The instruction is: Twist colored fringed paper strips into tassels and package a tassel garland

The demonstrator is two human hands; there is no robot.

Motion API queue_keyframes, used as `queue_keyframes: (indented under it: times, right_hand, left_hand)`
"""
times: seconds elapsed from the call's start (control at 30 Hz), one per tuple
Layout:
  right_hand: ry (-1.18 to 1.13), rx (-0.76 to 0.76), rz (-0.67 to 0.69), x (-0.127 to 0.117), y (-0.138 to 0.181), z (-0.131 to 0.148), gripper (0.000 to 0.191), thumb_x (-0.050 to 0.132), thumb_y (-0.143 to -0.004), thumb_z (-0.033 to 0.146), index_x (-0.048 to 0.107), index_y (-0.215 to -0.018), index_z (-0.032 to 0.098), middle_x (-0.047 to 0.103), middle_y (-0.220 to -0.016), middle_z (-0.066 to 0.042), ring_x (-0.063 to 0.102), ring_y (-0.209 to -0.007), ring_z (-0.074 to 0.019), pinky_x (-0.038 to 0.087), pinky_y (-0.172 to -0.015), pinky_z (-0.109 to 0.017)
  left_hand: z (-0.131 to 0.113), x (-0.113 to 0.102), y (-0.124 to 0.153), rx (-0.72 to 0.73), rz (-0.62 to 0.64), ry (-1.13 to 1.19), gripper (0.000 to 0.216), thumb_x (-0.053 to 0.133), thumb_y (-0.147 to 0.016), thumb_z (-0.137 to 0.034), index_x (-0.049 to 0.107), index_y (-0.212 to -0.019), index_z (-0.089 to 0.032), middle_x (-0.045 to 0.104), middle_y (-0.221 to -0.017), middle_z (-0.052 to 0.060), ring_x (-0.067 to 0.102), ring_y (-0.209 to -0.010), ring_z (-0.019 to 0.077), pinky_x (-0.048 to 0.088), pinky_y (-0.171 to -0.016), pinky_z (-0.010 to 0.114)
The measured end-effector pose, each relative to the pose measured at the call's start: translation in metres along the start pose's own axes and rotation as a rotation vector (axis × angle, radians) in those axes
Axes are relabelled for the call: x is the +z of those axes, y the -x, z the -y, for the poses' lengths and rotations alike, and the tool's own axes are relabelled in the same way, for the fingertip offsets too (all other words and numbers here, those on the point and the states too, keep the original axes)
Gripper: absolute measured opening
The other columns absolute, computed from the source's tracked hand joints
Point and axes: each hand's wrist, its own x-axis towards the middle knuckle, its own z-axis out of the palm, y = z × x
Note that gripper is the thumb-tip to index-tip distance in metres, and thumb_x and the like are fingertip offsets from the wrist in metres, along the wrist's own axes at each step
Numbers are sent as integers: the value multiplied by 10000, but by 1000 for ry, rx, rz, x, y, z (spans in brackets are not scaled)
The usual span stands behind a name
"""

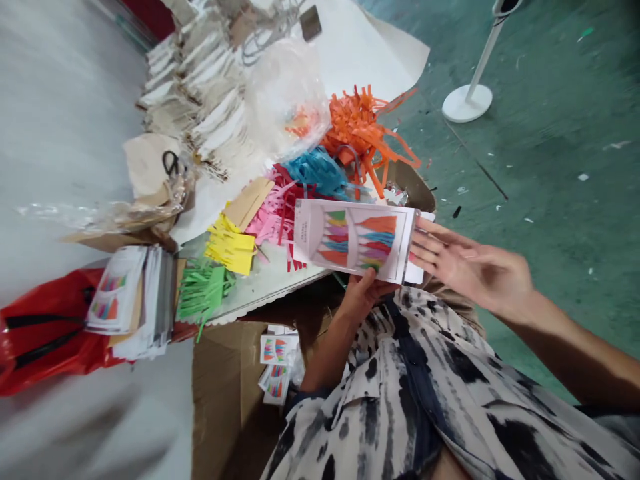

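A flat packet (356, 240), with a printed card showing multicoloured tassel garlands, lies tilted in my left hand (366, 291). The thumb rests on its lower edge and the other fingers are mostly hidden beneath it. At the packet's right end, my right hand (473, 270) has its fingers stretched out, with the fingertips against or just behind that edge. Beyond the packet are piles of cut tissue tassels: orange (357, 127), blue (320, 170), pink (267, 217), yellow (230, 245) and green (203, 288).
Stacked printed cards (117, 290) stand at the left beside a red bag (47, 327). Below the table edge, a cardboard box (220, 393) holds several finished-looking packets (277, 365). Clear plastic (287, 90) and white paper bundles (200, 87) lie farther back. A white stand (467, 103) is on the green floor.
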Motion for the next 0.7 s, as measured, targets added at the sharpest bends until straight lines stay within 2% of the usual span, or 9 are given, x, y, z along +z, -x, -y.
queue_keyframes:
  times: [0.07, 0.13, 0.27, 0.37, 0.43, 0.5, 0.57, 0.63, 0.7]
  right_hand:
    - [-14, 62, 58, -1, 5, 3, 565, 598, -931, 595, 714, -1389, 285, 773, -1444, -126, 728, -1349, -325, 593, -1175, -592]
    - [-57, 130, 110, 6, 0, -1, 679, 499, -987, 745, 716, -1392, 245, 798, -1371, -158, 753, -1304, -340, 611, -1140, -588]
    - [-72, 87, 58, 27, -22, -10, 838, 374, -1014, 869, 688, -1469, 239, 815, -1325, -149, 749, -1334, -356, 631, -1106, -593]
    - [-26, 91, 75, 28, -14, 4, 846, 388, -1015, 879, 728, -1432, 227, 811, -1348, -159, 726, -1381, -376, 616, -1147, -627]
    - [91, 89, 74, 20, 8, 20, 732, 521, -1007, 830, 772, -1387, 256, 792, -1415, -144, 702, -1423, -387, 569, -1225, -643]
    - [350, -71, -112, 7, 30, 32, 505, 745, -985, 642, 779, -1406, 365, 733, -1541, -68, 637, -1509, -365, 473, -1337, -610]
    - [584, -312, -395, -4, 40, 31, 526, 813, -976, 560, 730, -1481, 437, 665, -1621, -34, 586, -1552, -354, 404, -1386, -612]
    - [631, -324, -456, -11, 34, 14, 736, 852, -941, 580, 600, -1614, 424, 632, -1642, -66, 639, -1480, -348, 457, -1336, -654]
    - [551, -225, -384, -14, 15, -9, 881, 899, -878, 599, 535, -1643, 358, 667, -1584, -100, 716, -1347, -327, 574, -1212, -640]
  left_hand:
    - [0, -1, -2, -15, 12, 4, 667, 1064, -719, -500, 747, -1224, -203, 859, -1123, 83, 857, -952, 289, 726, -958, 507]
    - [8, 2, -4, -61, 39, -4, 682, 1060, -730, -486, 742, -1266, -209, 861, -1097, 73, 861, -955, 291, 717, -998, 531]
    - [28, 9, -7, -128, 87, -22, 846, 1073, -692, -535, 718, -1382, -199, 866, -1062, 84, 863, -920, 300, 704, -1025, 561]
    - [15, 5, -7, -86, 37, -19, 762, 1016, -768, -492, 724, -1401, -185, 874, -1092, 103, 865, -914, 309, 714, -980, 535]
    - [-5, 2, -6, -69, 0, -16, 616, 947, -844, -432, 746, -1358, -156, 877, -1092, 116, 865, -926, 311, 714, -966, 514]
    - [-24, 4, -5, -58, -14, 3, 473, 887, -901, -389, 769, -1280, -133, 877, -1088, 124, 864, -983, 316, 697, -1013, 514]
    - [-29, 13, -6, -33, 21, 49, 390, 858, -931, -383, 782, -1230, -145, 872, -1137, 126, 840, -1142, 328, 651, -1117, 524]
    - [-18, 27, -11, -19, 114, 90, 408, 866, -930, -460, 798, -1215, -176, 854, -1243, 131, 761, -1347, 343, 600, -1199, 513]
    - [4, 41, -17, -23, 212, 75, 531, 880, -894, -623, 815, -1218, -206, 807, -1384, 144, 678, -1467, 357, 606, -1179, 476]
